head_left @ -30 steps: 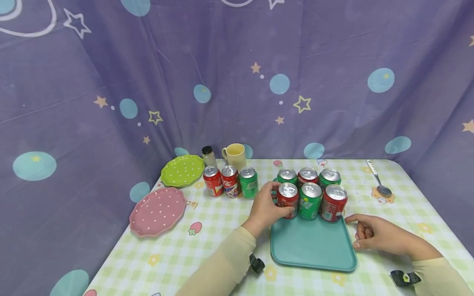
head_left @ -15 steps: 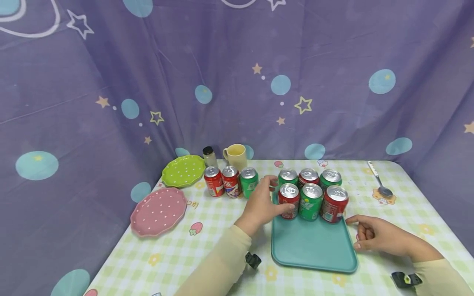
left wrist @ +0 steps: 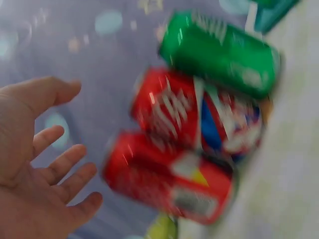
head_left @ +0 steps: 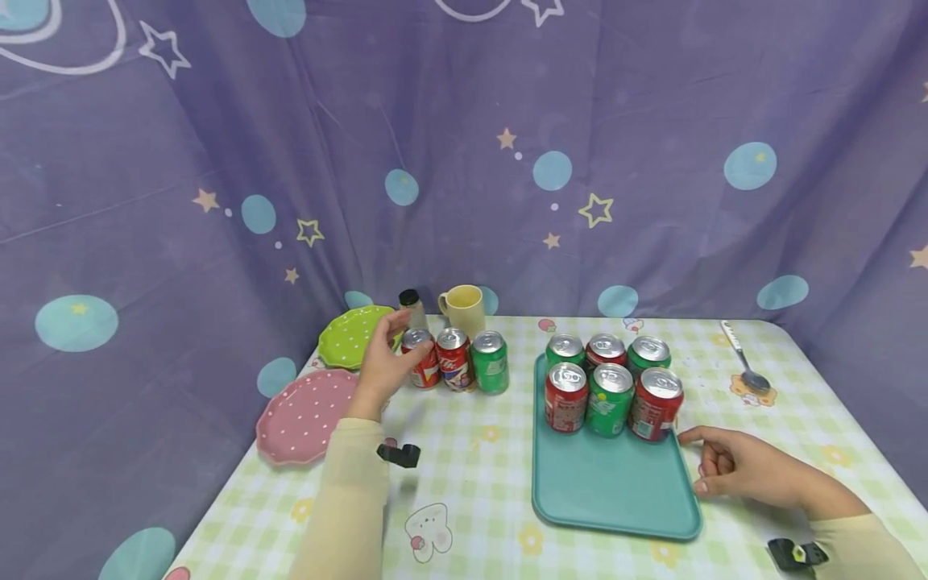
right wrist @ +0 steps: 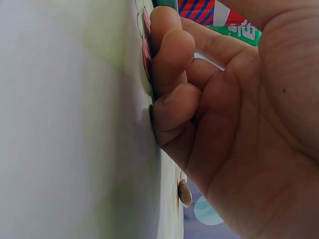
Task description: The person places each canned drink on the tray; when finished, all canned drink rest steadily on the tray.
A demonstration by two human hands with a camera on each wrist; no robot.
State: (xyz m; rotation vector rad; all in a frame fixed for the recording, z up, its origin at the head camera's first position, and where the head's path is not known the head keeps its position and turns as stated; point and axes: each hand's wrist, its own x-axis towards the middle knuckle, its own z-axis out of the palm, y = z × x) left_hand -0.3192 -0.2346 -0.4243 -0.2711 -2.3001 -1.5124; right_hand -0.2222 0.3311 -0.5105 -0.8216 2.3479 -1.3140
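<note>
My left hand [head_left: 386, 366] is at the leftmost red soda can [head_left: 423, 369], its fingers and thumb spread. In the left wrist view the hand [left wrist: 45, 159] shows a gap between its fingertips and that red can [left wrist: 169, 179]. Another red can [head_left: 454, 362] and a green can [head_left: 490, 364] stand beside it in a row. My right hand [head_left: 757, 467] rests on the table at the right edge of a teal tray [head_left: 616, 491], index fingertip and thumb tip at the rim, other fingers loosely curled. Several red and green cans, including a green one [head_left: 609, 403], stand upright in two rows on the tray.
A pink dotted plate [head_left: 304, 419] and a green dotted plate [head_left: 351, 334] lie at the left. Behind the row of cans stand a black-lidded jar [head_left: 411, 306] and a yellow mug [head_left: 466, 310]. A spoon [head_left: 743, 358] lies at the back right.
My left hand has let go of the front left red can on the tray and moved left to the leftmost can of the other row. The right hand keeps its place.
</note>
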